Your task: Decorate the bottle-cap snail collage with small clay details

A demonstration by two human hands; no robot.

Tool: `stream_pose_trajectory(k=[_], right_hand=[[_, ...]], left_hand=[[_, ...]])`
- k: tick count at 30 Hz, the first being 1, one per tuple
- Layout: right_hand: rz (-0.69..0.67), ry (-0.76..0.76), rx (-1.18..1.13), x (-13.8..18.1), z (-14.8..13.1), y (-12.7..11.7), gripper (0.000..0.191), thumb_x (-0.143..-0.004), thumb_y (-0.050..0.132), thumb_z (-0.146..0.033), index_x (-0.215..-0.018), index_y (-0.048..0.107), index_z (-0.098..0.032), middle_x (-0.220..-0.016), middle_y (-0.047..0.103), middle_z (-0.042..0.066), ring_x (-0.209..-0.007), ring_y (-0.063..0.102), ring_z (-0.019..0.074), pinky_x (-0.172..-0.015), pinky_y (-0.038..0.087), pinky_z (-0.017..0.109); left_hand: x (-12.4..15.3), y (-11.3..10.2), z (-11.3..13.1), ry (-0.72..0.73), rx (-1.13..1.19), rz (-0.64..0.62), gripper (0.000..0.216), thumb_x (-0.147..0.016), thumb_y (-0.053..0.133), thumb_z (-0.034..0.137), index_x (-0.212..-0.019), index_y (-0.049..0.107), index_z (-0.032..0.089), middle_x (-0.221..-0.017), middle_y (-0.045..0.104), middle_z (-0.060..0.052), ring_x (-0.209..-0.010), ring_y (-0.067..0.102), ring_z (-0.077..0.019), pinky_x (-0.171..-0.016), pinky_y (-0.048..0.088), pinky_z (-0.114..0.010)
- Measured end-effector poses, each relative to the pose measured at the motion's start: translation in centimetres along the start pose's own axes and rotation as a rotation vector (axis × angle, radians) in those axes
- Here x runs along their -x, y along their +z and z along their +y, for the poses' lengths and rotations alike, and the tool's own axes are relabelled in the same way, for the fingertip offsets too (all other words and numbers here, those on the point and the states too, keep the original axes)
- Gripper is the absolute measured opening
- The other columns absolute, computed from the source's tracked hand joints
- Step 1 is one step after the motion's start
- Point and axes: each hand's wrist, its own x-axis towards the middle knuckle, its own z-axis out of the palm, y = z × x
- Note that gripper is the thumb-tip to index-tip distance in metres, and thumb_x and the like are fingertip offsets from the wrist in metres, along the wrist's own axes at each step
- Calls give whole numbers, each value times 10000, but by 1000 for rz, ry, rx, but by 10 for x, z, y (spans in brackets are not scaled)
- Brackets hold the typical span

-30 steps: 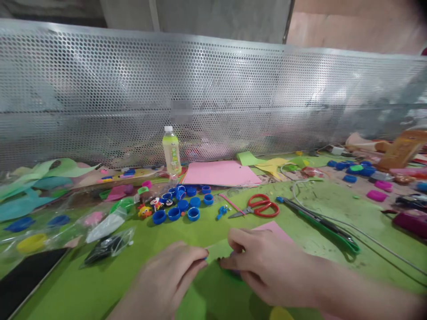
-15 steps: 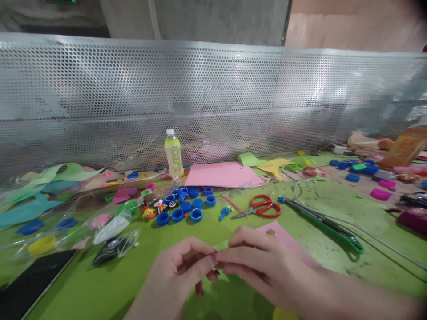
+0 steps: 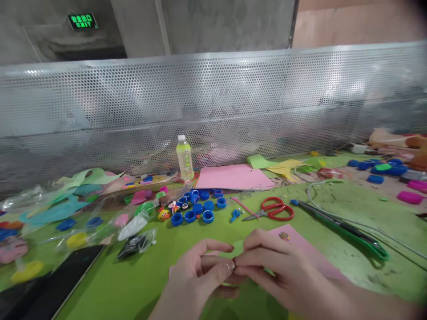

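Observation:
My left hand [image 3: 196, 278] and my right hand [image 3: 276, 271] meet above the green table [image 3: 126, 284] near its front edge. Thumb and fingers of each hand are pinched together where they touch. What they pinch is too small to make out. A pink paper sheet [image 3: 300, 249] lies under and behind my right hand, with a tiny dark speck on it. A strip of green paper [image 3: 235, 246] shows between the hands.
Several blue bottle caps [image 3: 196, 209] and small toy figures [image 3: 167, 211] lie mid-table. Red scissors [image 3: 271, 210], a green-handled tool [image 3: 343, 229], a drink bottle [image 3: 185, 158], pink paper [image 3: 233, 177] and plastic bags [image 3: 133, 231] surround them. A perforated metal wall [image 3: 213, 111] closes the back.
The hands lifted from the table and came together, fingertips now pinched against each other. The camera tilted up and shifted, revealing an exit sign.

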Motion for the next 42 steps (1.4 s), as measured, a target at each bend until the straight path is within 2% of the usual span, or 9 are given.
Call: stream_pose_trajectory(k=[8,11,15,21,27,31,37,40,42], right_hand=[[20,86,-103,-3,-3,5,138,-881,557,-75,-861,681,-131,-821,617,60,-690,588,126,-593,490,208],[26,286,-186,-6,-2,2,160,-901,537,-189,-838,682,-160,-804,577,41,-622,529,119,-521,433,220],[69,594,-387,-11,5,0,181,-860,546,-327,-803,643,-185,-844,547,32,-691,503,149,-585,408,262],[61,758,-543,-16,8,-1,171,-801,604,-347,-813,623,-177,-749,545,-9,-586,427,108,-537,338,240],[89,894,-758,-15,10,3,295,-809,583,-435,-867,617,-148,-609,396,-70,-450,228,58,-433,180,226],[105,919,-801,-9,18,8,268,-876,539,-405,-924,596,-147,-617,288,-79,-497,225,84,-425,179,218],[-15,815,-606,-8,29,2,314,-943,483,-426,-870,628,-158,-623,379,-48,-501,328,97,-432,254,216],[-97,642,-407,-12,29,-10,278,-953,488,-323,-821,687,-180,-784,583,25,-707,540,154,-636,418,268],[-138,532,-290,-14,26,-17,268,-954,469,-244,-832,700,-183,-897,624,50,-844,576,188,-781,429,314]], left_hand=[[1,-1,-1,53,-19,9,328,-667,853,360,-851,687,145,-658,751,-19,-606,697,-142,-589,555,-217],[-1,-3,-1,74,-13,34,304,-653,857,342,-816,693,144,-701,763,-31,-580,683,-136,-580,552,-227],[-7,-10,-2,112,-75,29,269,-700,815,340,-818,695,130,-715,760,-48,-588,670,-136,-572,537,-228],[-12,-14,-1,153,-135,41,185,-727,775,288,-773,683,134,-660,735,-22,-541,625,-109,-551,480,-208],[-13,-14,-1,138,-138,49,196,-706,781,289,-756,674,133,-650,731,-22,-516,611,-102,-528,444,-200],[-15,-17,0,127,-178,70,201,-729,750,306,-774,659,132,-676,731,-28,-516,625,-108,-523,427,-203],[-13,-19,6,144,-354,118,150,-775,672,301,-798,652,155,-647,702,-15,-557,632,-143,-511,414,-214],[-9,-17,7,187,-556,92,122,-807,627,296,-791,668,183,-687,706,-16,-636,643,-176,-577,450,-242],[-6,-16,5,207,-688,56,132,-831,589,294,-799,681,205,-736,721,-23,-712,664,-206,-620,459,-260]])
